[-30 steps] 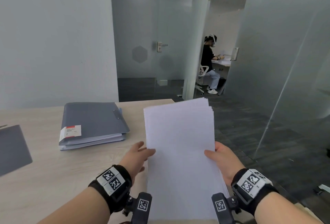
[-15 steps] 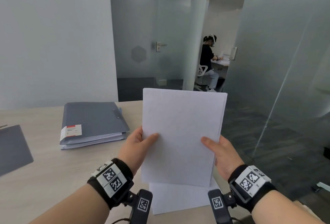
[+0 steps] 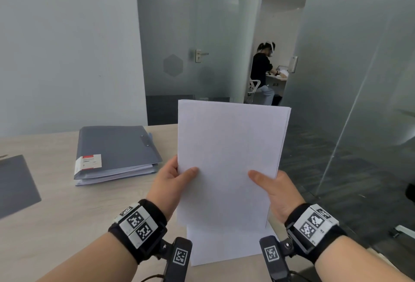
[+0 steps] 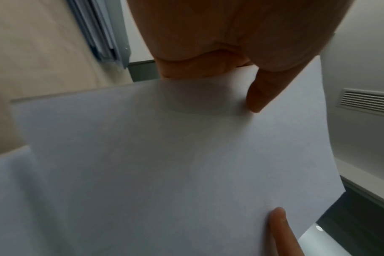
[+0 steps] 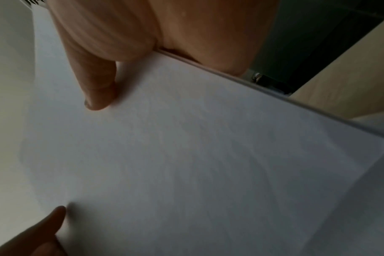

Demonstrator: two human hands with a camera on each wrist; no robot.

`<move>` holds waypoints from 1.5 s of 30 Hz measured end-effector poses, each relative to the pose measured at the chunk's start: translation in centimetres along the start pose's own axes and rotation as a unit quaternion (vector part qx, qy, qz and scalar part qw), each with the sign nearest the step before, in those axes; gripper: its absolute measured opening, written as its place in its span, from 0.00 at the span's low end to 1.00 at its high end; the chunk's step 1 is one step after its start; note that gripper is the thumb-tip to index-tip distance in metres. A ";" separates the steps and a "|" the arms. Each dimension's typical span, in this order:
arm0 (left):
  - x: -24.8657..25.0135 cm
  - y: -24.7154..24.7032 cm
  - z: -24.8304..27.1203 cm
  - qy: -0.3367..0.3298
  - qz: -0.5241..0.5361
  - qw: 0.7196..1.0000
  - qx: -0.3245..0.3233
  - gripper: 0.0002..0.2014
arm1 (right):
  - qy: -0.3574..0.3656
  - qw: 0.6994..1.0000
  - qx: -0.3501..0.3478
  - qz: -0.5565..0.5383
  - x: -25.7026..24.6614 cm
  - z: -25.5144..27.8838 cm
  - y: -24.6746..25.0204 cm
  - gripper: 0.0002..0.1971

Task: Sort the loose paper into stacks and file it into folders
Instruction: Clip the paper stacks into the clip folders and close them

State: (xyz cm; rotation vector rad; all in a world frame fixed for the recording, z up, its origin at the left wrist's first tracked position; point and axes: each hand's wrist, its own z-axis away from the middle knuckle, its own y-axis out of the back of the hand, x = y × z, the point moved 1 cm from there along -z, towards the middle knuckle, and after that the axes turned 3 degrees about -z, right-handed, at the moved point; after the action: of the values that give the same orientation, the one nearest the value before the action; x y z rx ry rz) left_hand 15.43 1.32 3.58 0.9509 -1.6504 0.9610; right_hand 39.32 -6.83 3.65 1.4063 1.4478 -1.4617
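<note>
Holding a stack of white paper (image 3: 229, 160) upright above the table (image 3: 56, 209), the person's left hand (image 3: 170, 182) and right hand (image 3: 271, 189) each gripped one side edge, thumbs pressed on the near face and the other fingers hidden behind the sheets. The stack's lower edge hung over, or perhaps rested on, more loose paper (image 3: 224, 245) lying flat at the table's near edge; the head view could not settle which. The chief risk looked to be slippage: the hold was a light pinch low on the sides, and the top-right corner showed several sheet edges slightly fanned, so a loosened thumb could have let inner sheets slide out and scatter. Since the stack sat close to the table's right corner, with open floor just beyond, any dropped sheet would likely have gone off the table rather than onto it. Tapping the stack down to square it could also have shoved or creased the flat sheets beneath. The closed grey folder (image 3: 116, 149), already thick with pages and well to the left, would have needed a free hand to open, leaving the stack held one-handed and liable to bend or spill. A second dark grey folder (image 3: 15, 185) lay at the far left.
</note>
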 end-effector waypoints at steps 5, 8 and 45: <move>-2.4 0.2 0.8 0.061 0.003 0.998 -0.014 0.21 | -0.049 0.999 -0.013 0.005 2.0 1.2 0.6 0.30; -2.8 0.1 0.8 0.066 0.002 0.998 -0.005 0.21 | -0.051 0.999 -0.007 0.007 2.1 1.3 0.7 0.29; 6.9 29.4 12.7 0.127 -0.321 0.895 0.281 0.09 | -0.105 0.978 -0.100 0.150 9.4 -0.9 -25.3 0.06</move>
State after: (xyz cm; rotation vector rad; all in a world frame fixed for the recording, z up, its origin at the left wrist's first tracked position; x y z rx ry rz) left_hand -17.27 0.04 2.81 1.5540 -0.7351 1.0427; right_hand 13.57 1.06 1.82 1.2433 1.1567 -1.1985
